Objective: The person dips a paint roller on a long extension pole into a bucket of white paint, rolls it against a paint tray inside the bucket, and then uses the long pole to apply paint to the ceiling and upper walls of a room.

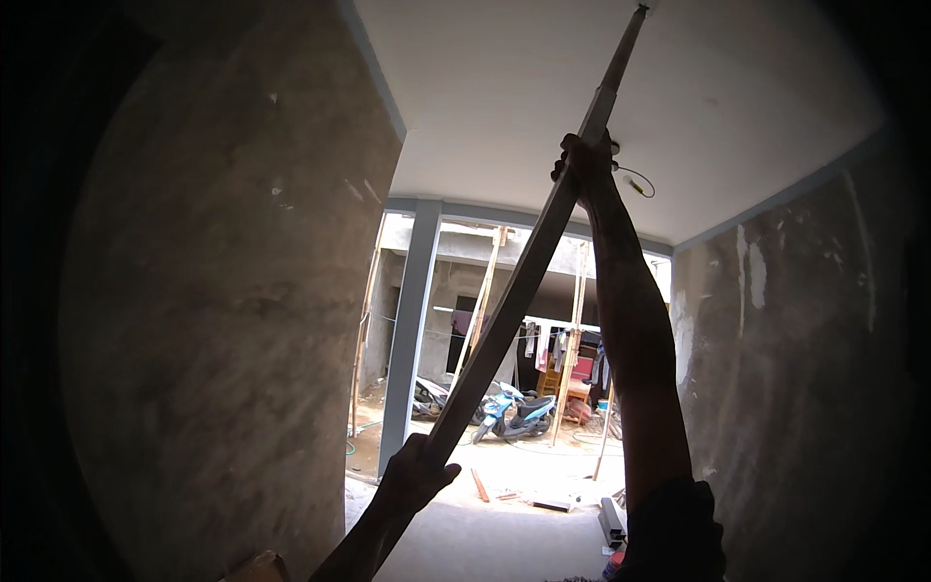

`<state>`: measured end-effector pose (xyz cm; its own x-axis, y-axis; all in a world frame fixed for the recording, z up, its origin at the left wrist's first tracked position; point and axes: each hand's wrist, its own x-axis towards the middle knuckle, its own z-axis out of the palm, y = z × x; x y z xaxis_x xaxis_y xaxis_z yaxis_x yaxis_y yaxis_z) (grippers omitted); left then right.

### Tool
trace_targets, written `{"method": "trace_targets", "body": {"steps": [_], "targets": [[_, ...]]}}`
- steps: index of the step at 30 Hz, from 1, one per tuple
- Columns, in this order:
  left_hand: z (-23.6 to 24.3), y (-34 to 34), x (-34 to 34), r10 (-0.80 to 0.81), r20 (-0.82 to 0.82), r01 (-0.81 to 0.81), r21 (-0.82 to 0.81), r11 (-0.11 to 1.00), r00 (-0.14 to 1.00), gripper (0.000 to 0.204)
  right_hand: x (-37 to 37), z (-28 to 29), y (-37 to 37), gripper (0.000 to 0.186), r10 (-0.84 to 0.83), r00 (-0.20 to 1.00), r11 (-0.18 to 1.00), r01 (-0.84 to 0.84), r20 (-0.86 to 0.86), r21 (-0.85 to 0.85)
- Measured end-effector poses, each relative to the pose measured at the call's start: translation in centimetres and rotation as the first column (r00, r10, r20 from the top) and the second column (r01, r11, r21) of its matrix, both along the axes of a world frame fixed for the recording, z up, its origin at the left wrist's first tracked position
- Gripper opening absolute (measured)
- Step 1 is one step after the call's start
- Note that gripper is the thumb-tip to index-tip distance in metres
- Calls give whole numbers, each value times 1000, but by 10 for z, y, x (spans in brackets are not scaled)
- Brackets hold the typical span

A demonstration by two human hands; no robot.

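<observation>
A long, straight, square-sided pole (514,301) slants up from lower left to upper right. Its thinner, darker upper section (622,53) runs to the white ceiling (504,87); whether the tip touches the ceiling I cannot tell. High on the thicker part, my right hand (587,163) is wrapped round the pole with the arm stretched up. Lower down, my left hand (412,477) grips the same pole. The pole's bottom end is hidden behind my left forearm. Both hands are dark against the bright opening.
Bare plastered walls stand at left (223,291) and right (795,359). A grey post (411,330) frames the opening. A thin wire (640,182) dangles from the ceiling. Outside are a blue motorbike (504,412) and hanging clothes (543,344). Grey metal channels (611,524) lie on the floor.
</observation>
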<state>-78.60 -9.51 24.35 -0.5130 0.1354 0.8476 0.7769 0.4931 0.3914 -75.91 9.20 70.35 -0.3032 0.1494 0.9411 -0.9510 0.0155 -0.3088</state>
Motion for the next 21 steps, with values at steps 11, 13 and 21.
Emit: {"method": "trace_targets", "body": {"steps": [11,13,21], "targets": [[-29,18,33,70,-16,-70,24,997,997,44,29,-32,-15,56,46,998,998,-45,-32,45],[-33,20,41,70,23,-71,60,996,997,44,33,-33,-18,56,60,998,997,-58,-27,49],[-43,35,79,-31,198,-13,214,977,980,43,52,-48,-19,50,57,998,996,-55,-18,73]]}}
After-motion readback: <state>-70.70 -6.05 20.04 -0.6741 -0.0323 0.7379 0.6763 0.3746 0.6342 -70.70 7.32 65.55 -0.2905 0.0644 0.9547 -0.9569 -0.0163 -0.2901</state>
